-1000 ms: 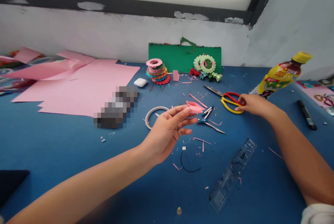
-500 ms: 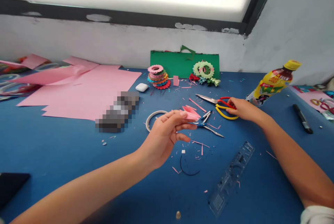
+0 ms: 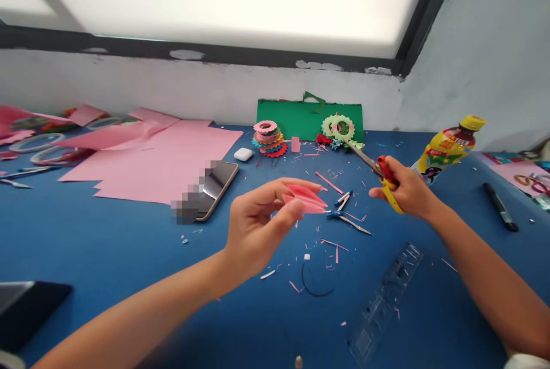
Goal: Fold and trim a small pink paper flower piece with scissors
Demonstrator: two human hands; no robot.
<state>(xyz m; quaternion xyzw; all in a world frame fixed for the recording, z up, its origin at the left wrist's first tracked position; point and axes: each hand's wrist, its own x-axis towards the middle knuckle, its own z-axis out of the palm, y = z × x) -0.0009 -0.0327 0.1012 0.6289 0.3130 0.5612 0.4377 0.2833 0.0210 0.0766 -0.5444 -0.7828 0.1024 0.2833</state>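
Right now the left hand point(image 3: 253, 226) pinches a folded pink paper point(image 3: 306, 199), thin and bendy, best held near its fold, just left of the scissors point(image 3: 378, 171), which the right hand point(image 3: 408, 191) grips shut by the stiff red and yellow handles.

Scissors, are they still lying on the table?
No, the right hand holds the scissors up above the blue table.

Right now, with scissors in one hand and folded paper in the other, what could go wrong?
1. The scissors in the right hand are lifted, blades pointing away; a cut might nick the left hand fingertips pinching the folded pink paper.
2. The right forearm might knock the bottle standing close behind it.
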